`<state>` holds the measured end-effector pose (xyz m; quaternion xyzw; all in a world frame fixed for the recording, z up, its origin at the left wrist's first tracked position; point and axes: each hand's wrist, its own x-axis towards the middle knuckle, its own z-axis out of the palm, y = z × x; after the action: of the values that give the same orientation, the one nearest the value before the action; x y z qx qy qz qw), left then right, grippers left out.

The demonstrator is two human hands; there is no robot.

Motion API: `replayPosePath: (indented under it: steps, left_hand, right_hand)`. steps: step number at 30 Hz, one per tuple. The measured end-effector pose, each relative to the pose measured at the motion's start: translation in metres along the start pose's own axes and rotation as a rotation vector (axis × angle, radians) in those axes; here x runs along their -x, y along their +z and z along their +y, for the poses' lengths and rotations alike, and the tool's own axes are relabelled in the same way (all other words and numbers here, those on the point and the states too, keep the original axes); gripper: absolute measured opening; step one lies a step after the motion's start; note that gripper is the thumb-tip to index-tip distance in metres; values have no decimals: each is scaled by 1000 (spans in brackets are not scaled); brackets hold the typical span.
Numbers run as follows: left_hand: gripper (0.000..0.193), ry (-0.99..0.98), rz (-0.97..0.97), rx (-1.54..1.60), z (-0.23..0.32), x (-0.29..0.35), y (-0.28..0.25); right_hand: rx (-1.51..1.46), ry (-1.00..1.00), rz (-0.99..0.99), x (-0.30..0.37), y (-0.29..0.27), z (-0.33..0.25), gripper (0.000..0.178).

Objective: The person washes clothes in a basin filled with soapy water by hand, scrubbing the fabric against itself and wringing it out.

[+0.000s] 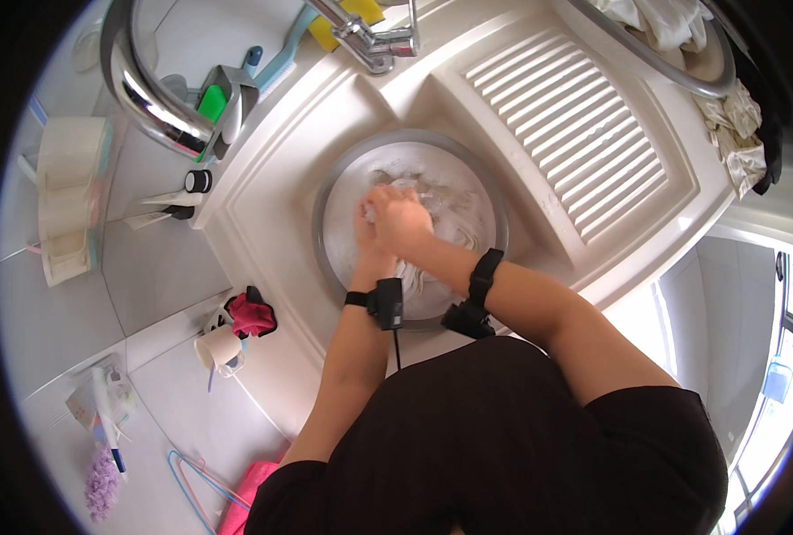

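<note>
A round basin with a grey rim stands in the pale sink and holds cloudy, sudsy water. In it lies a soaked white cloth, loosely bunched and spreading toward the near side. My right hand is closed over a gathered part of this cloth. Pressed against it on the left, my left hand is also closed, with a bit of white fabric showing at its fingers. The right hand covers part of the left one's fingers. Each wrist wears a black strap with a small device.
A ribbed washboard is built into the sink's right side. Beyond it, another basin holds white garments. A curved chrome spout and a tap overhang the back. A mug and a red cloth sit at left.
</note>
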<state>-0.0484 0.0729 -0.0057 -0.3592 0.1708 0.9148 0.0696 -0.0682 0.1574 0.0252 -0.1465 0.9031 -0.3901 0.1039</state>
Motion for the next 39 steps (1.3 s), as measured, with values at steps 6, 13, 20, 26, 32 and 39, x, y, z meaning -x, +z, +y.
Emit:
replayPosePath:
  steps: [6,13,20,26,32,39]
  left_hand:
    - [41,338,-247,-373,9,44,3]
    - [36,368,-251,-443,6,57,17]
    - [31,330,-238,-609,-1,61,16]
    - [27,292,-111,-989,0,18,5]
    - [23,42,193,-430,15,-52,-48]
    - [25,-18,409,-577,-12,-44,-27]
  right_hand:
    - [-64,-184,58,27,-18,-20,44]
    - [8,-217,-151,18,-38,-16,50]
    - [142,-159,-384,11,-43,-13,42]
    - [41,-240,-392,1,-7,38,40]
    - [-275,270,-204,-21,29,86,40]
    - [12,444,-446,-38,55,119,45]
